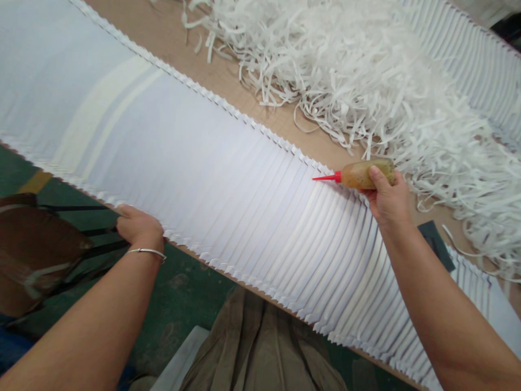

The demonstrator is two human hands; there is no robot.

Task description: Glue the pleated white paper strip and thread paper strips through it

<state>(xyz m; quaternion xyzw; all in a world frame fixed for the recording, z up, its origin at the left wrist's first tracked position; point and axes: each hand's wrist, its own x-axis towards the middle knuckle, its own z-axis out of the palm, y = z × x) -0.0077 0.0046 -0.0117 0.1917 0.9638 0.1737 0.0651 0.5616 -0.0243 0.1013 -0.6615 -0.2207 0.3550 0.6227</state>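
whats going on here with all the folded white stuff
A person stands at a table with a long band of white pleated material laid across it. The right hand has a grip on a squeeze bottle, its red nozzle pointing at the pleats near the far edge. The left hand rests on the near edge. A heap of white strips lies beyond.

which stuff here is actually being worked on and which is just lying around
In use:
- squeeze bottle with red nozzle, gripped in right hand
- pleated white sheet, near edge under left hand

Lying about:
- heap of white paper strips on the table
- second pleated sheet beyond it
- brown bag below the table
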